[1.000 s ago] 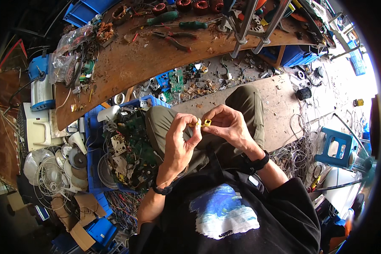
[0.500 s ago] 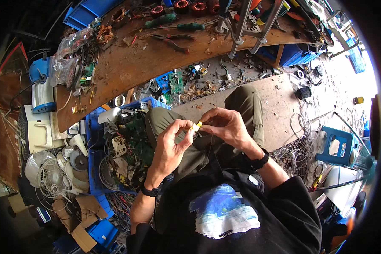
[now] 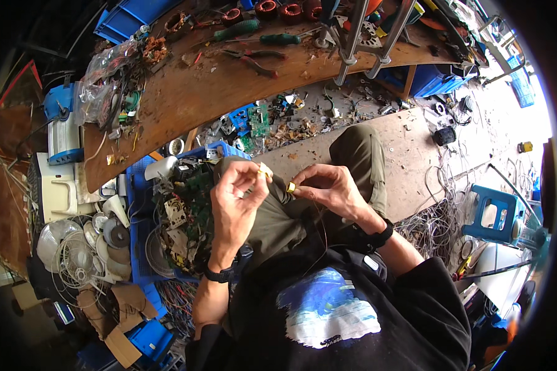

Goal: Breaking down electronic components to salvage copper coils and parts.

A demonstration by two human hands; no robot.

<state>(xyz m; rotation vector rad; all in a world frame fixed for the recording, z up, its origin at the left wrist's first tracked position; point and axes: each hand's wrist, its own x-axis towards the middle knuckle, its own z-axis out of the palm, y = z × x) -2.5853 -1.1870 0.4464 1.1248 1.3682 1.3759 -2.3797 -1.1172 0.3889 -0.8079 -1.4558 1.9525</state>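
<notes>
Between the thumb and fingers of my left hand (image 3: 236, 196) is a small cream-yellow piece (image 3: 264, 171), too small to name. My right hand (image 3: 329, 190) pinches a small yellow block (image 3: 291, 187) at its fingertips. A short gap lies between the two pieces. Below my right hand a thin dark wire (image 3: 325, 230) hangs down toward my lap; where its upper end joins is hidden. Both hands are over my knees, in front of the workbench.
A brown workbench (image 3: 185, 102) carries pliers (image 3: 254, 62), screwdrivers and copper coils. Left of my legs stands a blue crate (image 3: 143, 241) heaped with circuit boards (image 3: 198, 204). Fan parts (image 3: 83, 247) lie farther left. Tangled wires (image 3: 424, 232) and a blue stool (image 3: 494, 213) are at right.
My hands have moved apart, the left one up and to the left. The yellow and pale pieces, together between my fingertips before, are now separate, one in each hand.
</notes>
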